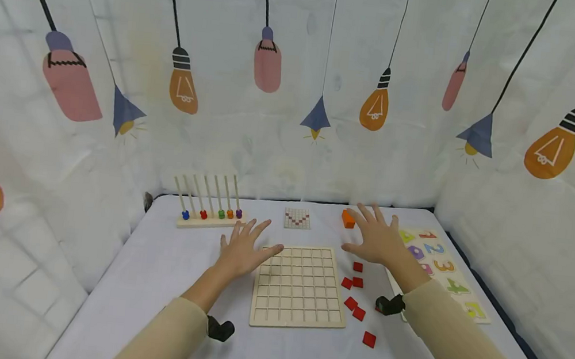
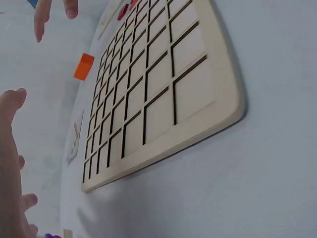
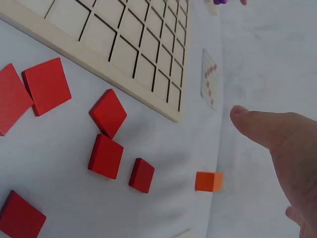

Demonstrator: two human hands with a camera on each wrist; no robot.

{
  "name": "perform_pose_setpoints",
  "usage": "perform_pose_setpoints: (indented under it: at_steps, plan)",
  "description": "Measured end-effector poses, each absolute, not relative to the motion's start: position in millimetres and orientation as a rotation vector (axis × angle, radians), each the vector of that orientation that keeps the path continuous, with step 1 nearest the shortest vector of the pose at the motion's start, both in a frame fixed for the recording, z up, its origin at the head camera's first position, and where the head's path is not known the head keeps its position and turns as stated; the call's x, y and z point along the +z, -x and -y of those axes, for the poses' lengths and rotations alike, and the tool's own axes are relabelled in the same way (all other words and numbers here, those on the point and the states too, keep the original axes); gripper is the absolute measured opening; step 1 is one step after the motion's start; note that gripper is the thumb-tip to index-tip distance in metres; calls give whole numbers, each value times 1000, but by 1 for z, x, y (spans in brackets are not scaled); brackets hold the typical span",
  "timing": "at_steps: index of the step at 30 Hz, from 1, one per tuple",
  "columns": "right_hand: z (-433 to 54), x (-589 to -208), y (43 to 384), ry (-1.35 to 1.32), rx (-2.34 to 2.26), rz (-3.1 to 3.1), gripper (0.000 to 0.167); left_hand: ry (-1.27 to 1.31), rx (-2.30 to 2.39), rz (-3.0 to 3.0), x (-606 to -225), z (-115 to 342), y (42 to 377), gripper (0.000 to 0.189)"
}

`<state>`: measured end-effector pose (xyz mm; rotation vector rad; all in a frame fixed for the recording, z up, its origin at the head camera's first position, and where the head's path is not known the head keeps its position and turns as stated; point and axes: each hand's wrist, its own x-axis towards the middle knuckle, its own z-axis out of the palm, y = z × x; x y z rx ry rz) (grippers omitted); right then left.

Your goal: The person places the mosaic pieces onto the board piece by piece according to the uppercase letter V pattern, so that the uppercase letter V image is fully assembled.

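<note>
A wooden grid board with square recesses lies at the middle of the table. My left hand hovers over the board's upper left corner, fingers spread and holding nothing. Above the right side, my right hand also has spread fingers and nothing in its grasp. Several red square tiles lie scattered along the board's right side, below the right hand. Close to the right fingertips stands an orange block. At the back, a small pattern card shows a grid with reddish squares.
A wooden peg rack with coloured beads on upright rods stands at the back left. To the right, partly behind my right arm, lies a number puzzle board. White printed curtains enclose the table's back and sides.
</note>
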<state>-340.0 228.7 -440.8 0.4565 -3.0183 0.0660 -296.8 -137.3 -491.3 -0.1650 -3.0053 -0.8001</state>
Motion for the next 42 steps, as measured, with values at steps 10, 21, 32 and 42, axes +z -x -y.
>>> perform_pose_setpoints:
  at_steps: [10, 21, 32, 42]
  plan:
    - [-227, -444, 299, -478, 354, 3002, 99, 308, -1154, 2823, -506, 136, 251, 89]
    - [-230, -459, 256, -427, 727, 2965, 89, 358, -1225, 2824, -510, 143, 228, 82]
    - [-243, -483, 222, -375, 878, 2948, 66, 447, -1126, 2911, -531, 164, 224, 103]
    - [-259, -501, 199, -372, 891, 3012, 47, 468, -1170, 2939, -539, 175, 223, 113]
